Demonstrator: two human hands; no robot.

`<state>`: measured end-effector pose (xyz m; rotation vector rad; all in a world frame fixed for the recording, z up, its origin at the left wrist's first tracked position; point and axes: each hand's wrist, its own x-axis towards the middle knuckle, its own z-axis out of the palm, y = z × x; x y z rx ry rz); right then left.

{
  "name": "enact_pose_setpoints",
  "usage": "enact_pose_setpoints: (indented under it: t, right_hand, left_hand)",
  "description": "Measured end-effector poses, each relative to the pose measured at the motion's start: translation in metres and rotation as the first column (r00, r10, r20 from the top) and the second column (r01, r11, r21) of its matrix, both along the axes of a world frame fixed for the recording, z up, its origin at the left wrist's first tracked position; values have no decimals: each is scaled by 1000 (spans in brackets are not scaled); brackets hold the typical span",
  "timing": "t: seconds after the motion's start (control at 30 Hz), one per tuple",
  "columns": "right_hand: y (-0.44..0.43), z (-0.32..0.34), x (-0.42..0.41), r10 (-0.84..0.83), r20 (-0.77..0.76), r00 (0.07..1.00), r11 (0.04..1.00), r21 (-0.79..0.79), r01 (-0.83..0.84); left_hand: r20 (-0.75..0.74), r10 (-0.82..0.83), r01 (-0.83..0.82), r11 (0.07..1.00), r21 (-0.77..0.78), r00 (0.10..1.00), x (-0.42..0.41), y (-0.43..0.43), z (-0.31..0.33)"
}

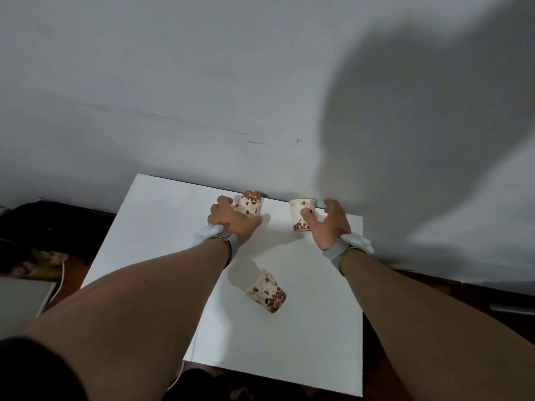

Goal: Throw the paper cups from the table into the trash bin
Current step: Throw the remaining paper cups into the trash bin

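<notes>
Three white paper cups with a brown bean print are on the white table (162,227). My left hand (231,222) is wrapped around the far left cup (250,202), which lies tilted with its base pointing away. My right hand (327,224) reaches around the upright far right cup (301,211): the thumb touches its side and the fingers are spread behind it, not closed. A third cup (267,292) lies on its side near the table's middle, apart from both hands. No trash bin is in view.
A grey wall (202,82) rises right behind the table's far edge. A dark bag or pile (31,235) sits on the floor at the left, with a white cord (62,273) beside it. Dark wooden floor shows on both sides of the table.
</notes>
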<state>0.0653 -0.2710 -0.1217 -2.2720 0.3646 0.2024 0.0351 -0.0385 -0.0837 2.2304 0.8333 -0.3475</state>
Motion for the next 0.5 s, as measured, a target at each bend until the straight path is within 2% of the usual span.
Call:
enact_pose_setpoints:
  t: [0.23, 0.5]
  right_hand:
    - [18, -13, 27, 7, -59, 998, 996, -83, -11]
    - [16, -16, 18, 53, -102, 993, 979, -191, -72]
  left_hand:
    - [-56, 11, -11, 1000, 1, 998, 8, 3, -17]
    - [-53, -34, 37, 998, 49, 998, 2, 8, -24]
